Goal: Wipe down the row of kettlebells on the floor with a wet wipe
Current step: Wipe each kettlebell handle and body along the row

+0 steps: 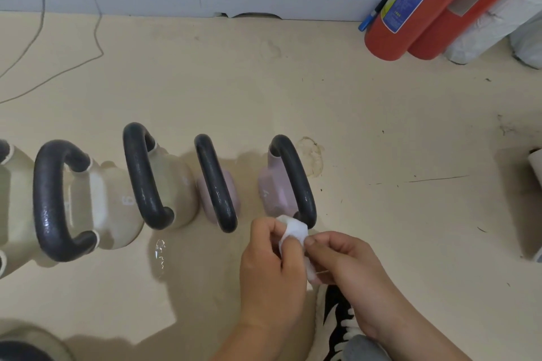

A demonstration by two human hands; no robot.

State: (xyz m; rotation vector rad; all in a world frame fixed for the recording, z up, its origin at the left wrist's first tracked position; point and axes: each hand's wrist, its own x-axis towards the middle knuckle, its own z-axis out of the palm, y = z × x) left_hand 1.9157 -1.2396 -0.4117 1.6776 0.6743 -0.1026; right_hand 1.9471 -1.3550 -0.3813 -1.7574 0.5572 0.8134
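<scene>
White and crumpled, the wet wipe [293, 230] is bunched between both hands, just on the person's side of the end pink kettlebell [274, 187], the last one at the right of the row on the floor [381, 141]. The left hand [269, 267] has its fingers curled round the wipe's left part. The right hand [349, 261] pinches its right edge with thumb and forefinger, so each grip is closed on the wipe.

The relation that matters is this: the bell lies directly ahead of the wipe, away from the person, and the wipe sits at the near foot of its dark handle [296, 179] — whether it touches I cannot tell. That handle's long axis runs from far to near, slanting a little to the right as it nears the person. A stroke along it would therefore go away from the body. The bell stands upright with its handle arching upward, its pink body showing to the left of the handle. Both hands are about equally close to it, the left nearer the body and the right nearer the handle's foot.

Left of this bell stand a second pink kettlebell [231, 190] and then larger beige kettlebells [173, 179], their handles set much the same way. By my reading the wipe is being readied, so most of the row is probably not yet wiped.
</scene>
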